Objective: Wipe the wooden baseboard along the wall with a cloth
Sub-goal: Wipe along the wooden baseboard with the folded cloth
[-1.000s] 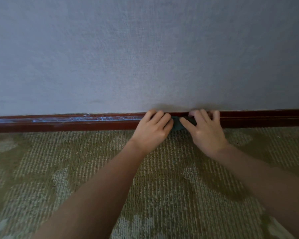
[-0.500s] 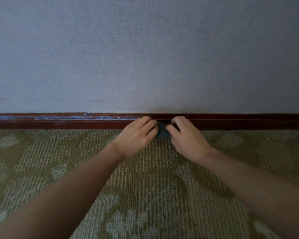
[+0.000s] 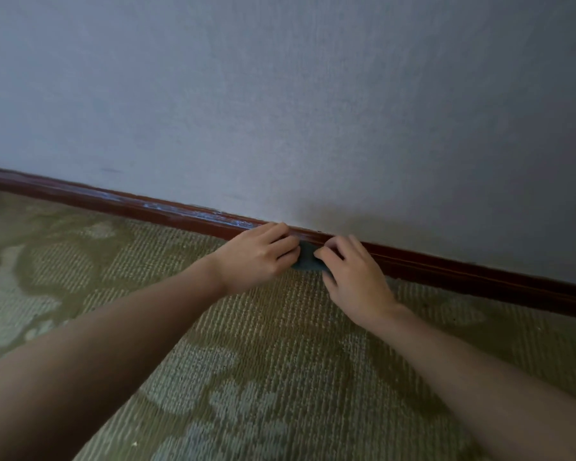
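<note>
A dark red-brown wooden baseboard (image 3: 167, 212) runs along the foot of the wall, slanting down to the right in the head view, with pale dusty streaks on its left stretch. A small dark teal cloth (image 3: 307, 259) lies against the baseboard, mostly hidden between my hands. My left hand (image 3: 258, 256) and my right hand (image 3: 354, 277) sit side by side on the cloth with fingers curled, gripping its two ends and holding it against the wood.
A grey textured wall (image 3: 280, 111) fills the upper view. A green patterned carpet (image 3: 263, 377) covers the floor up to the baseboard. Both bare forearms stretch across the carpet from the bottom corners.
Both hands have slid left along the baseboard with the cloth and drawn closer together. The view has tilted, so the baseboard now slants instead of lying level.
</note>
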Action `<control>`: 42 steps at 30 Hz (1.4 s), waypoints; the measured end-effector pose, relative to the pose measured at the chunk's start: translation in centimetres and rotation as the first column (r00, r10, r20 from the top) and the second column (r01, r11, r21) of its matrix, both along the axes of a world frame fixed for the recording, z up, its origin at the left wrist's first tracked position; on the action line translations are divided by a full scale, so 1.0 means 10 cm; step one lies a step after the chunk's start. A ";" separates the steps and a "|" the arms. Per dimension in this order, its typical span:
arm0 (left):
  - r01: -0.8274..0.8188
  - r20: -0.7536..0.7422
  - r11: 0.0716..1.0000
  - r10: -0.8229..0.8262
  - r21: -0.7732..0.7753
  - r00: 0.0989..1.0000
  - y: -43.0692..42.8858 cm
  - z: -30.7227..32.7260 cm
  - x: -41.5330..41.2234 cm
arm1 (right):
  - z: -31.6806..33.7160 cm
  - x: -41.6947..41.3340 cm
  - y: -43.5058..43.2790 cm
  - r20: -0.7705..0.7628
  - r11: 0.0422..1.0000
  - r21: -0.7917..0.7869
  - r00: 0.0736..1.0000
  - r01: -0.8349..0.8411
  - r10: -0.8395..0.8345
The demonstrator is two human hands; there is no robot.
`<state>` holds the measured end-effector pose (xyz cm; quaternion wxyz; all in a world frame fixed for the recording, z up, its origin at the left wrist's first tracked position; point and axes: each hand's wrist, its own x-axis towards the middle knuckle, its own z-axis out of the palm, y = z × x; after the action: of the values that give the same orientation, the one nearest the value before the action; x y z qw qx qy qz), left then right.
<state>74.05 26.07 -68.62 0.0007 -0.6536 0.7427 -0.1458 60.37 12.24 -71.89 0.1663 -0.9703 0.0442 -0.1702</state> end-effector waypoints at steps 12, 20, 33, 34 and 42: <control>0.039 0.033 0.991 -0.035 -0.127 0.999 -0.06 -0.49 0.43 | -0.23 0.40 0.08 -0.034 0.965 -0.219 0.988 0.142 -0.153; 0.171 -0.040 0.976 -0.178 -0.134 0.983 -0.13 -0.63 0.62 | -0.21 0.56 0.25 -0.096 0.905 -0.354 0.953 0.236 -0.286; 0.050 -0.170 0.982 -0.081 -0.180 0.982 -0.13 -0.86 0.59 | -0.57 0.52 0.21 0.077 0.882 -0.355 0.950 0.309 -0.302; 0.029 -0.192 0.984 -0.063 -0.176 0.979 -0.11 -0.87 0.57 | -0.58 0.52 0.21 0.072 0.885 -0.336 0.945 0.323 -0.318; -0.060 -0.204 0.973 0.013 -0.223 0.979 -0.09 -0.90 0.50 | -0.63 0.46 0.18 0.062 0.892 -0.324 0.948 0.314 -0.311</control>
<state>79.08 25.21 -77.67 -0.1469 -0.6744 0.7050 -0.1631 64.92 13.99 -78.19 -0.0276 -0.9637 0.1698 -0.2040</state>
